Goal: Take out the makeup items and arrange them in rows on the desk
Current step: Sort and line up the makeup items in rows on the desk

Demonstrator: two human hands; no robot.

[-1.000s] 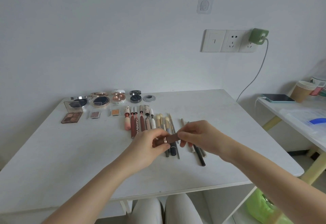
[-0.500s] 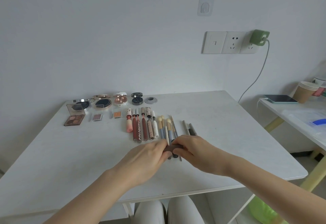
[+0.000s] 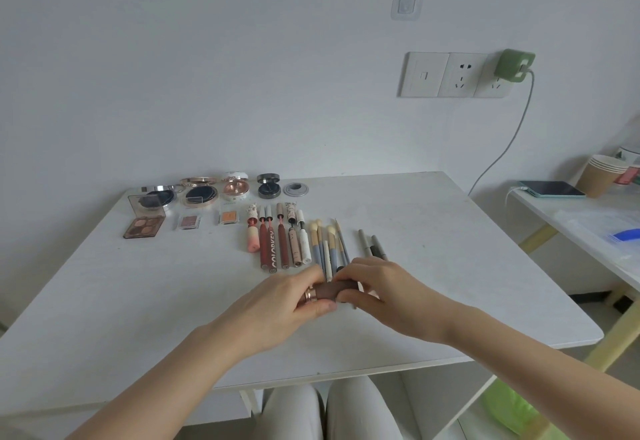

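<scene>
At near centre of desk, hands: left hand (image 3: 277,304) and right hand (image 3: 388,296) both pinched on one brown lipstick tube (image 3: 330,290), held sideways just above the white desk (image 3: 104,301)
Tube: matte brown cylinder, shiny rose-gold band at its left end, against left fingers
Behind hands: thin pale-handled brushes (image 3: 327,245), laid parallel, near ends hidden by hands
Right of brushes: slim grey pencils (image 3: 372,247), slightly apart
Left of brushes: lip gloss tubes (image 3: 273,242), red, pink, cream, side by side, glossy
Far left: flat square eyeshadow palettes (image 3: 143,226)
Far row: round open compacts (image 3: 201,194), metallic rims
Desk surface: matte, smooth
</scene>
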